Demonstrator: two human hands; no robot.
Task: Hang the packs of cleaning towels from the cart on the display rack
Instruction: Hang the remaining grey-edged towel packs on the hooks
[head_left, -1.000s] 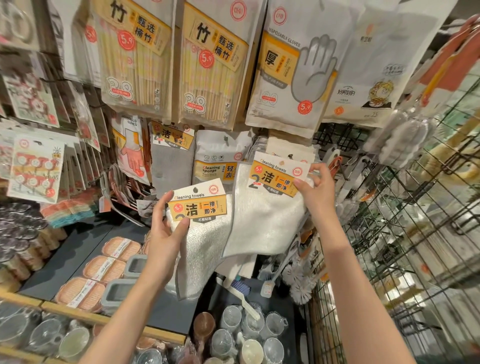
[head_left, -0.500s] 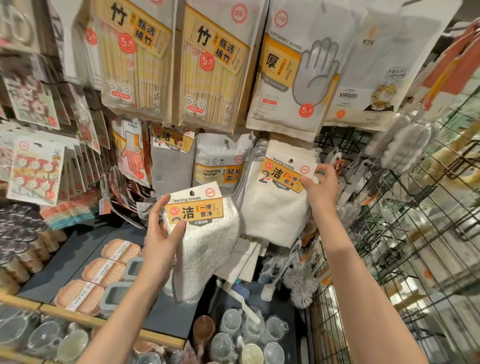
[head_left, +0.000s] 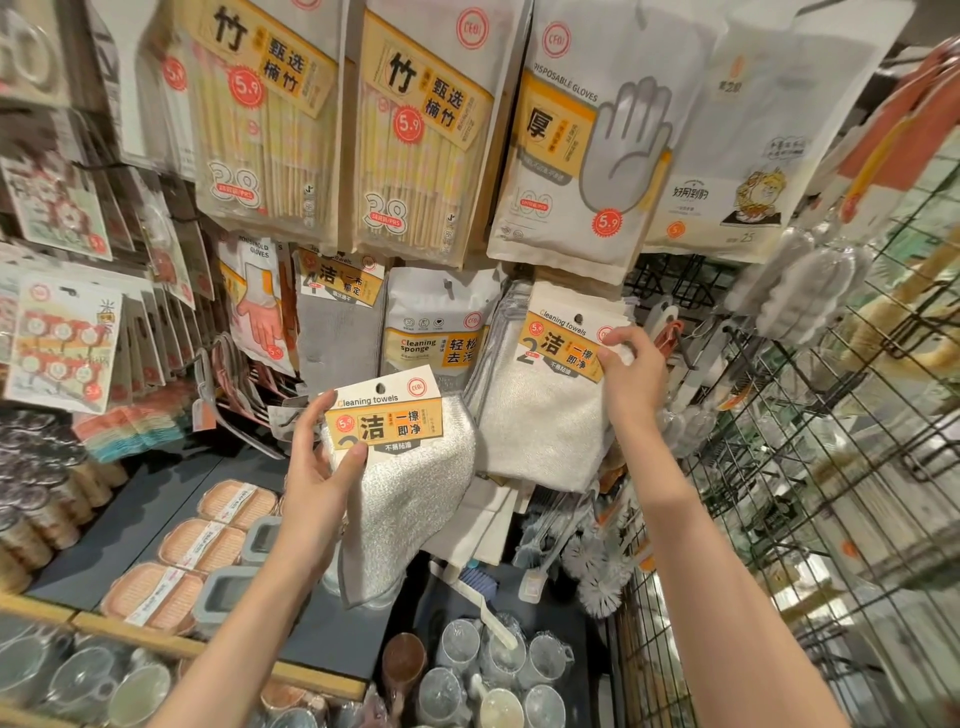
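Note:
My left hand (head_left: 317, 467) grips a pack of cleaning towels (head_left: 410, 483) by its yellow header card, held in front of the rack below the hooks; its grey-white cloth droops down. My right hand (head_left: 631, 374) pinches the right edge of the header card of a second pack of cleaning towels (head_left: 540, 426), which sits up against the display rack with more of the same packs stacked behind it. A peg shows through the hole of that pack's card. The cart is out of sight.
Above hang chopstick packs (head_left: 415, 130) and a disposable gloves pack (head_left: 582, 145). A cleaning sponge pack (head_left: 436, 332) and a grey cloth pack (head_left: 332, 322) hang left of the towels. A black wire grid (head_left: 810, 467) stands right. Below lie soap dishes (head_left: 208, 545), cups (head_left: 493, 675) and brushes (head_left: 587, 566).
My right hand has carried its pack up and right onto the rack's peg, against the stack. My left hand has raised its pack slightly.

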